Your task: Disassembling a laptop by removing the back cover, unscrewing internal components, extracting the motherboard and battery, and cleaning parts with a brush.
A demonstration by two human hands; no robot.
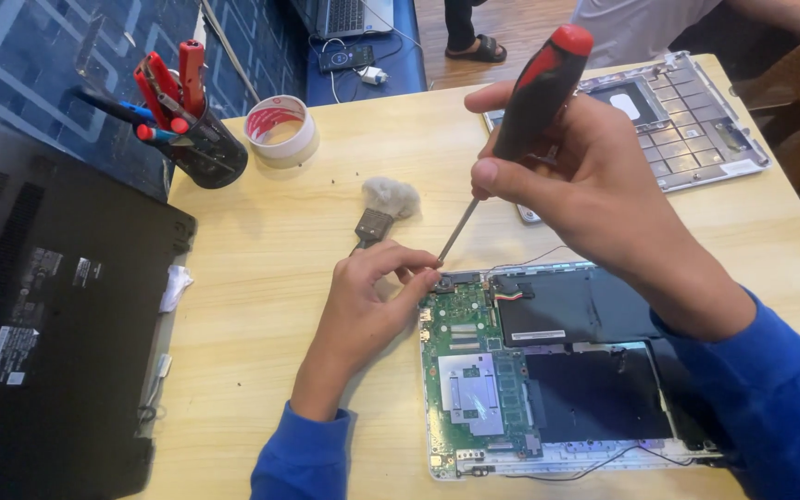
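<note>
An opened white laptop (567, 454) lies on the wooden table with its green circuit board (469, 370) and black battery (567, 310) exposed. My right hand (576, 176) grips a screwdriver (534, 93) with a red and black handle, its thin shaft slanting down to the laptop's top left corner. My left hand (368, 306) rests on the table there, fingertips pinched at that corner beside the screwdriver tip. Both sleeves are blue.
A grey-bristled brush (383, 208) lies just beyond my left hand. A black cup of red-handled tools (192, 130) and a tape roll (280, 130) stand at the back left. A black laptop (48, 306) sits left; a silver laptop cover (696, 125) lies back right.
</note>
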